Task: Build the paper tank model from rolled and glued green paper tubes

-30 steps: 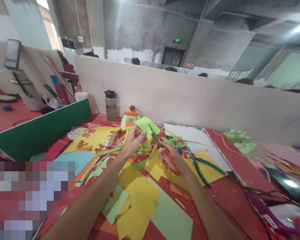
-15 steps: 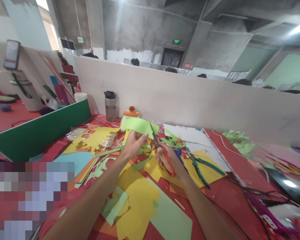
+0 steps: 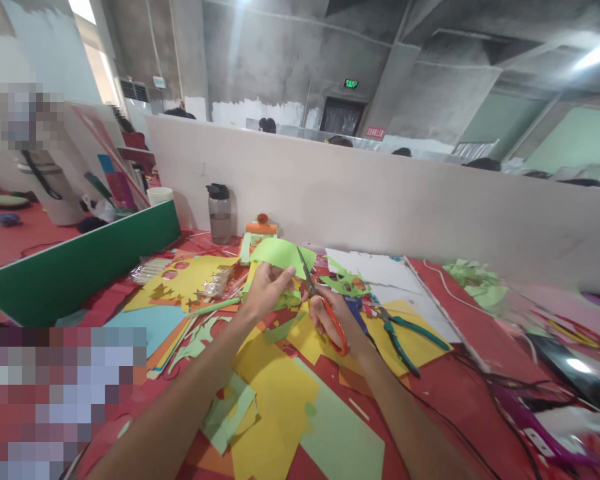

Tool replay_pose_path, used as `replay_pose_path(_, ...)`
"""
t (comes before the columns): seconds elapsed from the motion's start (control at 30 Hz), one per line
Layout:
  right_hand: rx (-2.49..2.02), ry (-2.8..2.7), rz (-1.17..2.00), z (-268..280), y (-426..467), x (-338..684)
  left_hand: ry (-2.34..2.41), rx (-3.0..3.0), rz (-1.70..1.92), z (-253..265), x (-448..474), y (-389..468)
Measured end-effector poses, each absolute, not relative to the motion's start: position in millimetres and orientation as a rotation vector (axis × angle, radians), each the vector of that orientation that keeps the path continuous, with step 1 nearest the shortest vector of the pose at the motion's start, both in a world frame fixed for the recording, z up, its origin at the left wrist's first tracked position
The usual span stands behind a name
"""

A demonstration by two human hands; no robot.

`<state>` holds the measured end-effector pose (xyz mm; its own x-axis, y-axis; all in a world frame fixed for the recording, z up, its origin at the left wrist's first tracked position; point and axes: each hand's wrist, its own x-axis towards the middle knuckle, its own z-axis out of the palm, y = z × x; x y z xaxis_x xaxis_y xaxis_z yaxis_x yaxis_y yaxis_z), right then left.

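Observation:
A curved piece of light green paper is pinched in my left hand, held up over the cluttered table. My right hand grips a pair of scissors by their orange handles. The dark blades point up and away and meet the right part of the green paper; whether they are fully closed I cannot tell. Below both hands lie overlapping yellow sheets and green paper scraps.
Pliers with teal handles lie on yellow paper to the right. A grey water bottle stands at the back by the white partition. A green divider borders the left side. Crumpled green scraps and cables lie at right.
The green paper bends a little more, and its left edge has shifted right. Both hands stay nearly in place, with the scissors still at the paper.

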<state>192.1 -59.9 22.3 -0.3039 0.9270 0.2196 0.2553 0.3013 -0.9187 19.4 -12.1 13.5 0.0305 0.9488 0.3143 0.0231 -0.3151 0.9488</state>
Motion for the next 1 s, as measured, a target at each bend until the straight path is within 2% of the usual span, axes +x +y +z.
replay_pose_path(1.0, -1.077, -1.745, 1.061, 15, -52, 197, 0.989, 1.455, 1.406, 13, 18, -11)
